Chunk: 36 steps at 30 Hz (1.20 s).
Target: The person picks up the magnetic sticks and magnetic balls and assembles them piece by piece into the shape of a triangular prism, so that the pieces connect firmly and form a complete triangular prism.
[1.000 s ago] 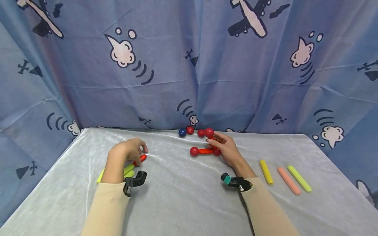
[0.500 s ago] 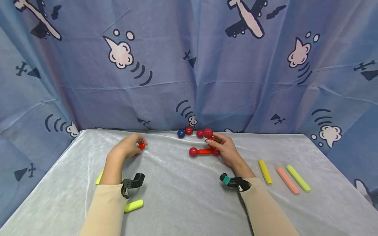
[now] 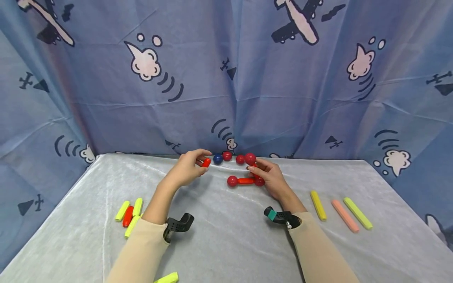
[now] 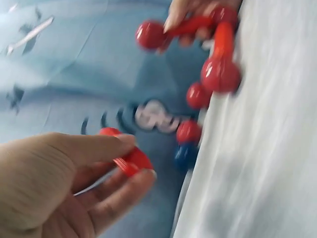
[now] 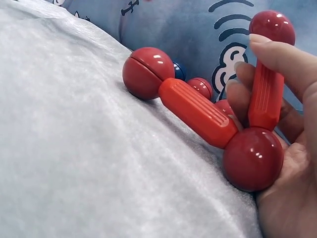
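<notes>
My left hand point(image 3: 187, 167) pinches a short red rod point(image 4: 131, 161) between thumb and fingers, raised above the cloth near the back edge. Opposite it, my right hand point(image 3: 272, 179) grips the upright red rod point(image 5: 266, 96) of an L-shaped piece. That rod has a red ball point(image 5: 272, 27) on top and joins a darker red corner ball point(image 5: 252, 158) below. From the corner, another red rod point(image 5: 198, 111) runs along the cloth to a red end ball point(image 5: 148, 73). Behind the piece sit a loose blue ball point(image 3: 217, 159) and two red balls point(image 3: 227, 156).
On the left lie several short yellow-green rods point(image 3: 122, 211) with a red rod point(image 3: 128, 216) among them. One more yellow-green rod point(image 3: 168, 278) is near the front. Longer yellow point(image 3: 318, 205), salmon point(image 3: 345, 215) and yellow-green point(image 3: 358, 213) sticks lie right. A blue curtain point(image 3: 198, 70) hangs behind.
My left hand has picked up the red rod from the left group and carried it rightward, close to the blue ball. One yellow-green rod has rolled toward the front. My right hand stays put.
</notes>
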Each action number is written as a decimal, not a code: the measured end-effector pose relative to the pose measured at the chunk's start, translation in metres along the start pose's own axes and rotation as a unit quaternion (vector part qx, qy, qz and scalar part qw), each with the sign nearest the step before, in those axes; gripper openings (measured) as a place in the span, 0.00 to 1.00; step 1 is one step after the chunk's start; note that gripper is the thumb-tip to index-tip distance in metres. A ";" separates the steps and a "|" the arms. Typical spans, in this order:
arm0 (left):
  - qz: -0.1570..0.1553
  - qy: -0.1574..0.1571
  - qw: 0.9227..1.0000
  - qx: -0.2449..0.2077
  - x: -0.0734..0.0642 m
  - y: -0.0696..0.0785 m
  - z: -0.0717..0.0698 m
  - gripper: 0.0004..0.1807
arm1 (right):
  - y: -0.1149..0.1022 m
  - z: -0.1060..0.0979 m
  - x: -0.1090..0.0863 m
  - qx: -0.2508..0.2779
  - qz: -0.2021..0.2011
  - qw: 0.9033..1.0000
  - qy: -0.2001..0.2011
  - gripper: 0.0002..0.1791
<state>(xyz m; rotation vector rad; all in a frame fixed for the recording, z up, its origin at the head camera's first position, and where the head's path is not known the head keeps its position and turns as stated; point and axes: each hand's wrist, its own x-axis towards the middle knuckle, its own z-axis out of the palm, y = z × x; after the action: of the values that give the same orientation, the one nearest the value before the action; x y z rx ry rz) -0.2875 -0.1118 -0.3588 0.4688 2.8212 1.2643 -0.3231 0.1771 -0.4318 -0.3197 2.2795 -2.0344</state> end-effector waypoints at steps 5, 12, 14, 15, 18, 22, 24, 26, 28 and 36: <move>0.017 0.030 0.997 -0.076 0.008 0.013 0.031 0.22 | 0.000 0.000 0.000 0.011 -0.006 1.000 -0.003 0.27; 0.039 0.049 0.991 -0.119 0.013 0.019 0.055 0.18 | 0.002 0.002 0.001 0.045 -0.022 0.999 -0.014 0.26; 0.033 0.057 0.990 -0.123 0.016 0.019 0.058 0.17 | 0.002 0.003 0.001 0.052 -0.024 0.998 -0.018 0.26; 0.033 0.060 0.990 -0.126 0.018 0.019 0.060 0.17 | 0.001 0.003 0.000 0.052 -0.026 0.998 -0.019 0.26; 0.037 0.061 0.989 -0.132 0.026 0.019 0.066 0.17 | 0.001 0.002 -0.001 0.056 -0.030 0.998 -0.017 0.27; 0.043 0.053 0.989 -0.132 0.034 0.018 0.075 0.16 | 0.001 0.001 -0.001 0.062 -0.032 0.997 -0.016 0.27; 0.042 0.057 0.989 -0.130 0.036 0.016 0.079 0.16 | 0.002 0.002 0.000 0.066 -0.032 0.997 -0.018 0.27; 0.039 0.061 0.989 -0.130 0.036 0.014 0.080 0.17 | 0.002 0.003 0.000 0.067 -0.031 0.997 -0.020 0.27; 0.043 0.058 0.989 -0.128 0.036 0.013 0.080 0.18 | 0.002 0.004 0.000 0.067 -0.029 0.997 -0.021 0.27; 0.061 0.011 0.995 -0.079 0.035 0.021 0.075 0.19 | 0.004 0.001 0.000 0.031 -0.041 0.998 -0.027 0.27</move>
<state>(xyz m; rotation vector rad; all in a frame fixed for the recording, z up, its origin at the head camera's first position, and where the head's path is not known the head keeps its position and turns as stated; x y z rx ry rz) -0.3050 -0.0343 -0.3902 0.6304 2.7190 1.5088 -0.3237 0.1766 -0.4355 -0.4666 2.2017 -2.1024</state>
